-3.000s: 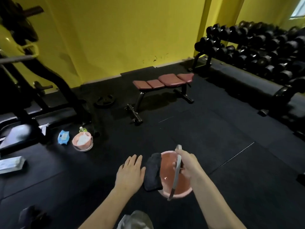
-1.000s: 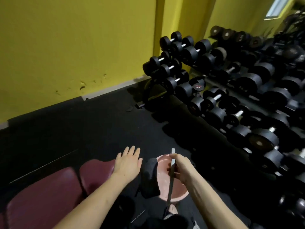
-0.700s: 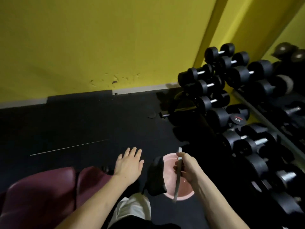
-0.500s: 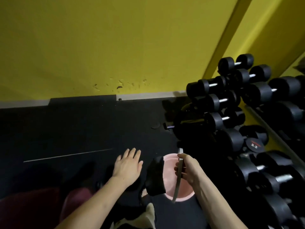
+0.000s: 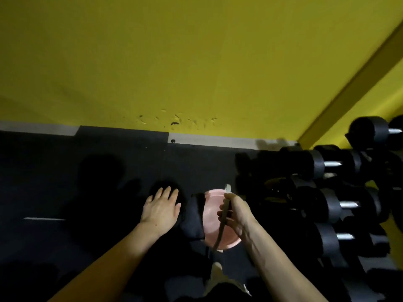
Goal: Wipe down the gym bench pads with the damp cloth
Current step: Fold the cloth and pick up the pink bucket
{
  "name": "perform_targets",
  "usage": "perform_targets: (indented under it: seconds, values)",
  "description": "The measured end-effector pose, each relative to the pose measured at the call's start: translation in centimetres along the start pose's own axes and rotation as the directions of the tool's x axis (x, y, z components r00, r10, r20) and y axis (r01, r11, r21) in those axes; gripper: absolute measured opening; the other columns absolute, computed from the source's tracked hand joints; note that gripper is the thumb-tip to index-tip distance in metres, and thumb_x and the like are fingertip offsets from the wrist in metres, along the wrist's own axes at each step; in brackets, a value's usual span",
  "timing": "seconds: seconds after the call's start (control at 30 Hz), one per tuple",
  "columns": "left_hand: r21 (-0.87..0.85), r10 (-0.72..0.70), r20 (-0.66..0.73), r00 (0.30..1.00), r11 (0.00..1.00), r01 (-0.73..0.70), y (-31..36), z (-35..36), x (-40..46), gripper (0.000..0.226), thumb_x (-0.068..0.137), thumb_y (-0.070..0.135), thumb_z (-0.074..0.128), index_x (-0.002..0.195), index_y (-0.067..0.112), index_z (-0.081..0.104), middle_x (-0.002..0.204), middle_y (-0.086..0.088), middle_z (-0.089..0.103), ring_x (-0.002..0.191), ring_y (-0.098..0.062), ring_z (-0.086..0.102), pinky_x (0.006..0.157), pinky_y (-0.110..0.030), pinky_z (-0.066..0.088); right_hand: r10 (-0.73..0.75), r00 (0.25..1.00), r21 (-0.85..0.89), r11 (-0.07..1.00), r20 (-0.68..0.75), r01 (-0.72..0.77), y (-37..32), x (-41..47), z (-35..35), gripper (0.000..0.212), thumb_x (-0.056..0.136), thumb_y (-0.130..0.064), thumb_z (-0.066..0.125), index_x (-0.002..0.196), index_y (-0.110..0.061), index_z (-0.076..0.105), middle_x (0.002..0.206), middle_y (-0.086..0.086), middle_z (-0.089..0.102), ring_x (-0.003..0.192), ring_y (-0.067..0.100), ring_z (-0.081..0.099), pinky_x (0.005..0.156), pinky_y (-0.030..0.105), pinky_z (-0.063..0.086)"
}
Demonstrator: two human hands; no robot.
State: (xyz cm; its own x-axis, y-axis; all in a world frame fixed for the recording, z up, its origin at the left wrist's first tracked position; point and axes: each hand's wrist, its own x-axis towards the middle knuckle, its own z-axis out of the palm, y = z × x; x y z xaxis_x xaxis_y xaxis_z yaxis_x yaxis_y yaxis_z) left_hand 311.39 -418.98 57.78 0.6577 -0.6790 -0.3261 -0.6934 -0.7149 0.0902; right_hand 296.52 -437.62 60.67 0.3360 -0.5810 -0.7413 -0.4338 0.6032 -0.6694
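Fingers of the right hand [image 5: 236,211] clench the grey handle [image 5: 222,223] of a round pink plastic bucket [image 5: 214,225]; a dark cloth [image 5: 194,216] drapes its left rim; the left hand [image 5: 161,209] hovers flat, released.

The maroon bench pads, visible below the left hand [image 5: 161,211] a second ago, are now out of sight; only black floor [image 5: 109,171] lies beneath it. The person has closed on the yellow wall [image 5: 174,62], which fills more of the scene. Fewer dumbbells [image 5: 327,205] show right of the pink bucket [image 5: 212,216].
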Motion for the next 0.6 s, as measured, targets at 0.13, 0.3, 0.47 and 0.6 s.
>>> perform_targets:
  seconds: [0.13, 0.3, 0.47, 0.6]
  values:
    - [-0.054, -0.128, 0.02, 0.992, 0.99, 0.129, -0.7, -1.8, 7.5, 0.06, 0.107, 0.048, 0.027, 0.162, 0.025, 0.022, 0.169, -0.003, 0.024, 0.156, -0.025, 0.019, 0.121, -0.045, 0.028, 0.049, 0.996, -0.091, 0.995, 0.074, -0.042, -7.1, 7.9, 3.2, 0.028, 0.093, -0.032, 0.059, 0.101, -0.008, 0.07, 0.087, 0.014, 0.065, 0.077, 0.033, 0.065, 0.074, 0.043, 0.055]
    - [-0.179, -0.239, 0.028, 0.971, 0.954, 0.24, -2.6, -3.9, 15.7, 0.062, 0.107, 0.051, 0.033, 0.162, 0.026, 0.023, 0.169, -0.003, 0.023, 0.157, -0.026, 0.018, 0.121, -0.047, 0.03, 0.074, 0.988, -0.191, 0.98, 0.133, -0.048, -14.1, 16.1, 7.4, 0.033, 0.094, -0.035, 0.057, 0.105, -0.005, 0.067, 0.089, 0.013, 0.066, 0.081, 0.032, 0.064, 0.072, 0.04, 0.054]
    - [-0.165, -0.236, 0.045, 0.971, 0.957, 0.24, -5.5, -5.4, 26.1, 0.062, 0.107, 0.05, 0.031, 0.163, 0.024, 0.02, 0.17, -0.004, 0.02, 0.157, -0.026, 0.016, 0.122, -0.047, 0.029, 0.116, 0.986, -0.216, 0.972, 0.121, -0.088, -19.5, 24.5, 12.4, 0.028, 0.102, -0.033, 0.055, 0.105, -0.006, 0.06, 0.094, 0.017, 0.065, 0.088, 0.033, 0.064, 0.095, 0.051, 0.055]
    - [-0.125, -0.168, 0.045, 0.985, 0.977, 0.173, -7.2, -5.8, 36.1, 0.061, 0.108, 0.048, 0.031, 0.163, 0.023, 0.019, 0.17, -0.005, 0.02, 0.157, -0.026, 0.016, 0.123, -0.045, 0.029, 0.128, 0.99, -0.179, 0.977, 0.067, -0.114, -22.3, 31.9, 16.9, 0.034, 0.1, -0.035, 0.057, 0.108, -0.003, 0.063, 0.098, 0.017, 0.067, 0.087, 0.032, 0.065, 0.086, 0.048, 0.057]
